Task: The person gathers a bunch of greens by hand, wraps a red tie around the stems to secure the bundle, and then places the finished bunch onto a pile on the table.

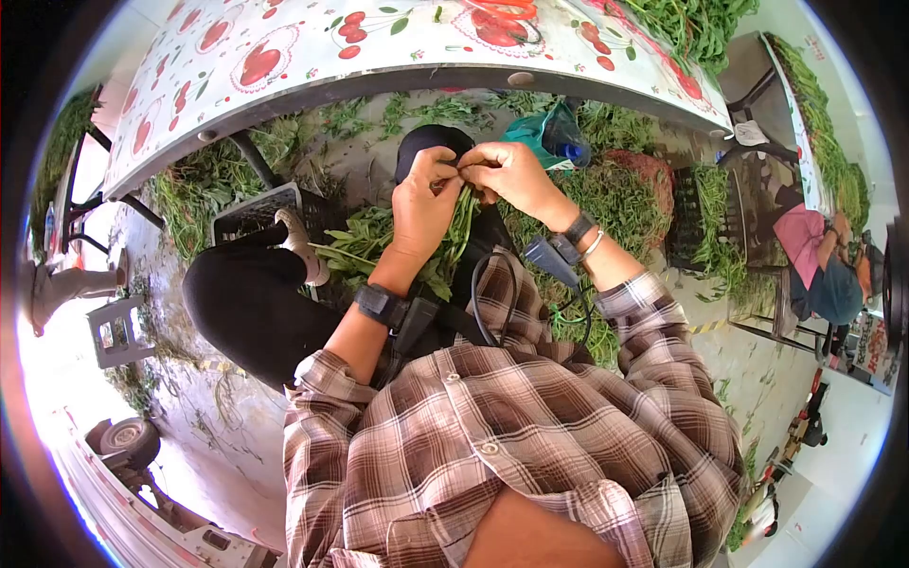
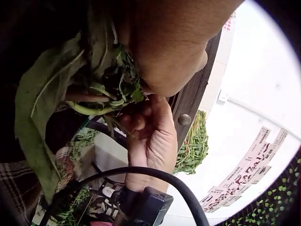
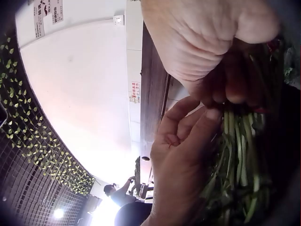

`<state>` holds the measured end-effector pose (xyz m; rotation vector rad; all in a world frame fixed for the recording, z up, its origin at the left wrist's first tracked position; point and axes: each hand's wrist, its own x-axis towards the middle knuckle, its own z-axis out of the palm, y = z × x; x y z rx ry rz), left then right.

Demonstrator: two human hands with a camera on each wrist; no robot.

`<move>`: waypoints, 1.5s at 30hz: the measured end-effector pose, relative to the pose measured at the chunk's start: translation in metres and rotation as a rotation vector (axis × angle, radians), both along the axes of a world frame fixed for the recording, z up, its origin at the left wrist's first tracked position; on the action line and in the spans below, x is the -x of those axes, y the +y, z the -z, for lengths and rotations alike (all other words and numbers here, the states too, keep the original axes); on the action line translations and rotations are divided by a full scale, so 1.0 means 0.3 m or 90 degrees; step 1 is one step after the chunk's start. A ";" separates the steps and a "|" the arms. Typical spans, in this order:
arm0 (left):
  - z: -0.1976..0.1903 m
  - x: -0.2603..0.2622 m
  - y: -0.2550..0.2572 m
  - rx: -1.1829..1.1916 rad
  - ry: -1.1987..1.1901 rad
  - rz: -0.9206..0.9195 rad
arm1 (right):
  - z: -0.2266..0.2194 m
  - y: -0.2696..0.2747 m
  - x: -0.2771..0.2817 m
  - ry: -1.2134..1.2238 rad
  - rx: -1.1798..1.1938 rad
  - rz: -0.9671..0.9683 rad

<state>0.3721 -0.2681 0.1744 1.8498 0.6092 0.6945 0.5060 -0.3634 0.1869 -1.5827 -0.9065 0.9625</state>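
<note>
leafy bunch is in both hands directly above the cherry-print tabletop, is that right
Not quite: the leafy bunch is in both the left hand and the right hand, but not above the cherry-print tabletop. The head view shows it on the person's side of the near edge, by their legs.

Bench (image 1: 312, 57), cherry-printed white cover. Dark crate (image 1: 248, 220) on the floor (image 1: 251, 445) below its edge; teal bag (image 1: 530, 133) farther right, showing some blue. Grey stool (image 1: 118, 348) at left, wheel (image 1: 130, 440) lower down. Another person (image 1: 819, 251), far right, pink and blue clothing. Pale wall (image 3: 84, 94): socket (image 3: 119, 20), printed signs (image 2: 254, 146). Leafy vines (image 3: 47, 146) across dark grid (image 3: 28, 188).
</note>
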 end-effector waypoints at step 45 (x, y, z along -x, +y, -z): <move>0.028 -0.028 0.081 0.567 0.033 0.103 | 0.025 -0.040 -0.009 0.070 -0.022 -0.006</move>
